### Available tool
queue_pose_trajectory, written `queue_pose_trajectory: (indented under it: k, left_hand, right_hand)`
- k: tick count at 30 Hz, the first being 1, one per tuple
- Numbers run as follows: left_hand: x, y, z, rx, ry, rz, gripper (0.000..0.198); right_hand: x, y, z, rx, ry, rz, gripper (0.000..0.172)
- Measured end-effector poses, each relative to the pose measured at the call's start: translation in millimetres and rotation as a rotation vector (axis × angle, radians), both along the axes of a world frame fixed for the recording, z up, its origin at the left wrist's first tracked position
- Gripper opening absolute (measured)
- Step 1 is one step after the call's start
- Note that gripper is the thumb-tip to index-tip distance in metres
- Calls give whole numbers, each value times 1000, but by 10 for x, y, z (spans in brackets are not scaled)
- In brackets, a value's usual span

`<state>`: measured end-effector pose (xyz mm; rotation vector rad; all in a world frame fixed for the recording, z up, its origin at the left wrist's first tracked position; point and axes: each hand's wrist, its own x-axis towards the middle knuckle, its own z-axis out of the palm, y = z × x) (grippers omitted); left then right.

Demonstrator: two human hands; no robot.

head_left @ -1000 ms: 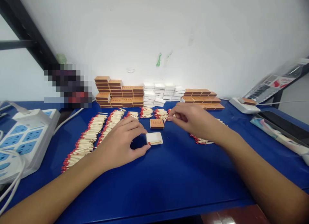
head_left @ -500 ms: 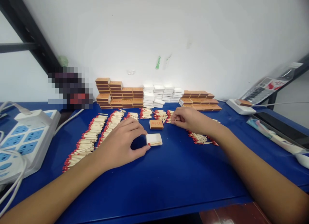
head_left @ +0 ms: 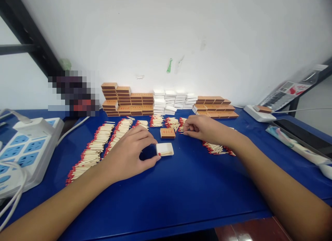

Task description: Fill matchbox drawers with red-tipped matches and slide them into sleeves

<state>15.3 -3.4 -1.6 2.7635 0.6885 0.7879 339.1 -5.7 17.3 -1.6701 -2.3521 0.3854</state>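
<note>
My left hand [head_left: 132,153] grips the left end of a small white matchbox tray [head_left: 166,147] between thumb and fingers. A few red-headed matches [head_left: 165,153] lie along the tray's near side. Just behind it on the blue table sits an orange matchbox cover [head_left: 167,132]. My right hand [head_left: 198,127] is at a small pile of matches [head_left: 182,124], its thumb and forefinger pinched together at the pile's right edge. What is between those fingertips is too small to make out. Another pile of matches [head_left: 215,148] lies partly under my right wrist.
Long rows of matches [head_left: 90,151] spread at left. Against the wall stand stacked orange matchboxes [head_left: 124,102], white trays [head_left: 175,100] and more orange boxes [head_left: 215,108]. A power strip [head_left: 28,154] with cables lies far left. A phone [head_left: 301,133] and a plastic bottle [head_left: 293,87] are at right.
The view has shifted very slightly. My left hand still holds the tray in the same spot, and my right fingers stay at the same pile with only a tiny movement.
</note>
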Motion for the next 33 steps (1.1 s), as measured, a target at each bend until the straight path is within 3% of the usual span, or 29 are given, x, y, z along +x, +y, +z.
queue_pose_trajectory:
  k: [25,33]
  left_hand:
    - [-4,1,4,-8,8,6,17]
    - [4,1,-6,1,4,-3,18]
  right_hand:
    - [-21,-51,28,-52,-17,27,16]
    - [-20,-40,33,-105,-45,-21,20]
